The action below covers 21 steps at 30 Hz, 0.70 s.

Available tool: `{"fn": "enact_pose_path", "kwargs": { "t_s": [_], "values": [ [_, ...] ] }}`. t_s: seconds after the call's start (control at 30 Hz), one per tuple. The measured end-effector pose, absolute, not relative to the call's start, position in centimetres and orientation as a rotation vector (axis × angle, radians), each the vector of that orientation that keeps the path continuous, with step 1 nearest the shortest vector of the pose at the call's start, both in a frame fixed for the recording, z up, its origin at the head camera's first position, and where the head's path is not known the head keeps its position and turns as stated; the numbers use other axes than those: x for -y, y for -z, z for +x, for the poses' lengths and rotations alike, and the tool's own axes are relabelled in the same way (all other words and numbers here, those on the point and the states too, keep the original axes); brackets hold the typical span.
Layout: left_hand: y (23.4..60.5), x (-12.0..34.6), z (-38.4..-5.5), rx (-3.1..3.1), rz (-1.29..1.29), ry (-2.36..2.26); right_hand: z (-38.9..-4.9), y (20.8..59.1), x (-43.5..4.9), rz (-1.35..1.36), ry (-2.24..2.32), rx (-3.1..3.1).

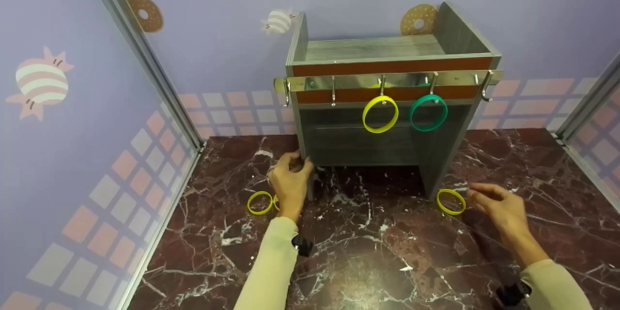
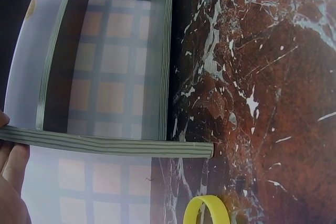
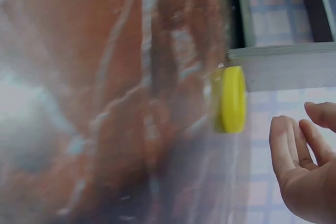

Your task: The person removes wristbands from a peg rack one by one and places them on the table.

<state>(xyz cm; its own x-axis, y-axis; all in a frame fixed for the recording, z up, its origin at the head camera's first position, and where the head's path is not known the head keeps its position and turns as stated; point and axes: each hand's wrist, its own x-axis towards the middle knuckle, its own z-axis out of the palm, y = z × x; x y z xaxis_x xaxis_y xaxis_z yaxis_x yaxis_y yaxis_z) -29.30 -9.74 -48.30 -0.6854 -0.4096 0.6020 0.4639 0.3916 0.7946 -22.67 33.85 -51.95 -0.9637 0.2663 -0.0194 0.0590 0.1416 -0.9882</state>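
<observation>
A grey wooden shelf (image 1: 465, 34) stands on the dark red marbled tabletop. My left hand (image 1: 292, 181) grips the front edge of its left side panel (image 2: 115, 144), low down, with the thumb and fingers on opposite faces. Just right of the shelf's right foot lies a yellow ring (image 1: 451, 213). My right hand (image 1: 503, 210) hovers beside that ring, fingers loosely bent and holding nothing; in the right wrist view a gap separates them. A metal hook rail (image 1: 348, 82) crosses the shelf front. From it hang another yellow ring (image 1: 380, 131) and a green ring (image 1: 428, 129).
Left of my left wrist another yellow ring (image 1: 260, 213) lies on the tabletop (image 1: 348, 261). A further yellow ring (image 1: 275, 202) is partly hidden behind that hand. Patterned panels (image 1: 232, 58) with metal corner posts (image 1: 140, 48) enclose the table at the back and sides.
</observation>
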Motion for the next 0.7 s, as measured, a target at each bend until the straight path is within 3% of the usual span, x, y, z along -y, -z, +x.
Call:
{"fn": "enact_pose_path", "kwargs": {
  "t_s": [0.47, 0.7],
  "values": [
    [48.6, 9.7, -29.5, 1.852, -0.041, 1.373, -22.3, 46.9, -31.0, 0.068, -2.151, 1.861],
    [48.6, 9.7, -29.4, 1.849, -0.052, 1.358, -22.3, 44.5, -29.3, 0.141, -2.130, 1.846]
  ]
}}
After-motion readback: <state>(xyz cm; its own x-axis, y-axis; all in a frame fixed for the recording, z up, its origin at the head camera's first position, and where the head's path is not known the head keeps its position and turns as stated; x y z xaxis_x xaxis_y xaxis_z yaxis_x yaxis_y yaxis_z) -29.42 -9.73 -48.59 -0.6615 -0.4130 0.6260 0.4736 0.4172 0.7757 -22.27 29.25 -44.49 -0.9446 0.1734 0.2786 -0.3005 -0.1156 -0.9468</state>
